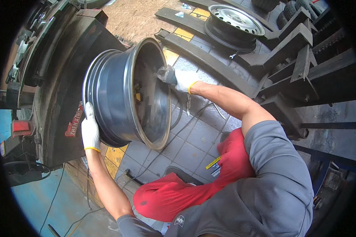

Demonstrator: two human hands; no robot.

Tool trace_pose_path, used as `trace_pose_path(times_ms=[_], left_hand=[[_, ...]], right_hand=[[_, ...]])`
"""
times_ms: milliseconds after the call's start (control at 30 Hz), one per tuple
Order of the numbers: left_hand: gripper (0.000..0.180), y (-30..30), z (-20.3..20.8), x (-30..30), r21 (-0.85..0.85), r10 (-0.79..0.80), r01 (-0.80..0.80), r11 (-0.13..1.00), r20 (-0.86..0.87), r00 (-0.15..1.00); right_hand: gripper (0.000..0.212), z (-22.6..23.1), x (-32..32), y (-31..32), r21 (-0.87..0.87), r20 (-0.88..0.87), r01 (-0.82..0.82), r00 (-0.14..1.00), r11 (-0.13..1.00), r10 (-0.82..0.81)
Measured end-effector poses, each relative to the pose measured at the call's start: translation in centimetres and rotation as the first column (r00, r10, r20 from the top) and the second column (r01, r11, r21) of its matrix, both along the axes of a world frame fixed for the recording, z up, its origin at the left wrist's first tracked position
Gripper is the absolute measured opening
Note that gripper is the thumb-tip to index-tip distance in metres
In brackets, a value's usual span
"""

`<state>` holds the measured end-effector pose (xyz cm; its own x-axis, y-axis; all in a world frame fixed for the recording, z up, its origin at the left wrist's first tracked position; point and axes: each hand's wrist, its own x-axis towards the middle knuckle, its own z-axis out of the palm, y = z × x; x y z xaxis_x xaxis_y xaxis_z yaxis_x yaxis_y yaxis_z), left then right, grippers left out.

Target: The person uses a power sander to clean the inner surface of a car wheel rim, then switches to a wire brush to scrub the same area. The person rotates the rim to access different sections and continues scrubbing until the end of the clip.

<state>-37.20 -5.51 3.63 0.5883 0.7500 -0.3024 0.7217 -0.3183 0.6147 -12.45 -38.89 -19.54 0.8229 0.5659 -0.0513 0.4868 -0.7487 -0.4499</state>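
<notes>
A large dark steel wheel rim (114, 91) stands on its side before me, its hollow barrel facing right, up against a dark machine housing. My left hand (91, 128), in a white knitted glove with a yellow cuff, grips its left edge. My right hand (182, 80), gloved the same way, is at the rim's open right side. Its fingers close around a grey, blurred thing (167, 75) against the inner wall; I cannot make out what it is. Something yellow shows deep inside the barrel.
A second, silver-faced wheel rim (237, 19) lies at the back right beside long dark metal beams (209, 59). A heavy metal frame (304, 79) stands on the right. Black cables (186, 126) cross the grey tiled floor (174, 152). Tyres (290, 10) sit at the far right.
</notes>
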Motion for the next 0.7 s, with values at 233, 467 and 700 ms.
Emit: trace_pose_path(times_ms=[233,467,700], left_hand=[[0.109,0.5,0.1,0.6,-0.022,0.032,-0.031,0.999,0.037,0.999],[0.105,0.2,0.2,0.7,-0.070,0.055,-0.049,0.996,0.079,0.995],[0.104,0.8,-1.4,0.9,0.045,0.026,-0.034,0.998,0.160,0.987]], right_hand=[[0.053,-0.5,-4.6,2.0,-0.113,-0.313,-0.292,0.918,0.950,0.245],[0.074,-0.2,-6.7,5.5,-0.090,-0.608,-0.586,0.673,0.805,0.422],[0.071,-2.7,-3.3,7.4,-0.144,-0.255,-0.230,0.949,0.962,0.188]])
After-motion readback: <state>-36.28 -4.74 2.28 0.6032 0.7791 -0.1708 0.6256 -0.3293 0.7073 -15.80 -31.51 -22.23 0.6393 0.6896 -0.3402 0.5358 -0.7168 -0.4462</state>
